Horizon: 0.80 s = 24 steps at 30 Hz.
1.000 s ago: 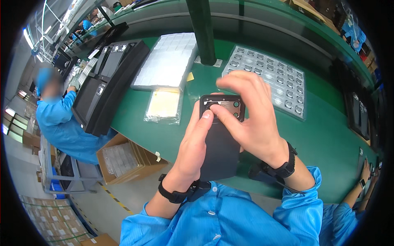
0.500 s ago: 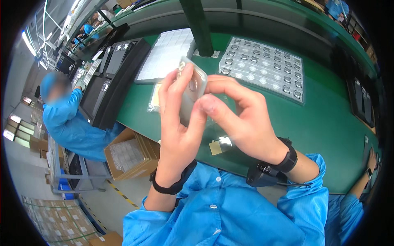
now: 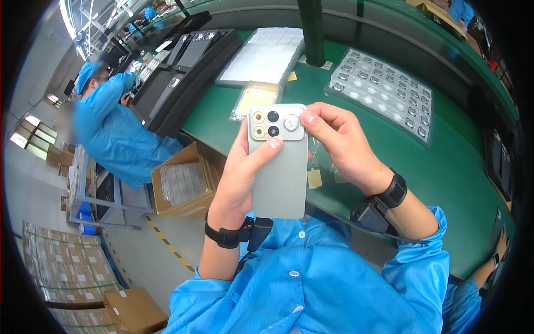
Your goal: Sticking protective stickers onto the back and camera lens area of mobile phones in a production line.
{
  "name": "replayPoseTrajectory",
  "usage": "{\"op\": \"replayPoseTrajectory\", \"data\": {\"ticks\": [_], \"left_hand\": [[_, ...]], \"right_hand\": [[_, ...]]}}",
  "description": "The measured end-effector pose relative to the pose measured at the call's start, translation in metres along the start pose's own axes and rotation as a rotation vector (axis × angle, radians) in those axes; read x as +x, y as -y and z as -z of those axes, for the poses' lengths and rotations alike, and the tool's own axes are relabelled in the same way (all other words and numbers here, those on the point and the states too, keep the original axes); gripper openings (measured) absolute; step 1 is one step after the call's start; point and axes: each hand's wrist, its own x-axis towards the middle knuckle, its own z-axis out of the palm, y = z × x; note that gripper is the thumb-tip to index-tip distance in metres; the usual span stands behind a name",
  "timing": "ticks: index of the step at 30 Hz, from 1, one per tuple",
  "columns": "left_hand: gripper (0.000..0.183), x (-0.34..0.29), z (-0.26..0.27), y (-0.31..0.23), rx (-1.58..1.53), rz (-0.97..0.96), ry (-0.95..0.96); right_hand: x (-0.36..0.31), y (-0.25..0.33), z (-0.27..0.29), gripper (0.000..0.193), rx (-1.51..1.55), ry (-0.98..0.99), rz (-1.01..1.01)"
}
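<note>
A pale grey-green smartphone (image 3: 279, 181) is held up before me with its back showing. Its raised camera block carries several lenses and a round disc (image 3: 291, 122) at the right. My left hand (image 3: 240, 172) grips the phone along its left side, the thumb lying just under the camera block. At the upper right corner, my right hand (image 3: 345, 146) pinches the phone's edge beside the disc, its thumb and finger bent around the corner. The fingers behind the phone are hidden.
On the green bench (image 3: 384, 217) lie a clear tray (image 3: 384, 92) of ring-shaped lens parts, a stack of white sheets (image 3: 264, 55), a yellow-backed packet (image 3: 257, 100) and a small yellow square (image 3: 315, 178). An open carton (image 3: 186, 181) stands left, near a co-worker in blue (image 3: 119, 133).
The phone has turned from edge-on to show its whole back and come lower. My right hand has shifted to its upper right corner, and the view has swung left.
</note>
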Motion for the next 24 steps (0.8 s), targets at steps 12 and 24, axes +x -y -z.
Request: {"op": "replayPoseTrajectory", "data": {"ticks": [12, 24], "left_hand": [[0.043, 0.011, 0.043, 0.018, -0.167, 0.030, -0.083], [0.042, 0.064, 0.071, 0.073, -0.621, 0.426, 0.132]], "right_hand": [[-0.022, -0.033, 0.015, 0.021, -0.281, -0.184, -0.015], [-0.073, -0.073, -0.020, 0.031, -1.186, -0.268, 0.018]]}}
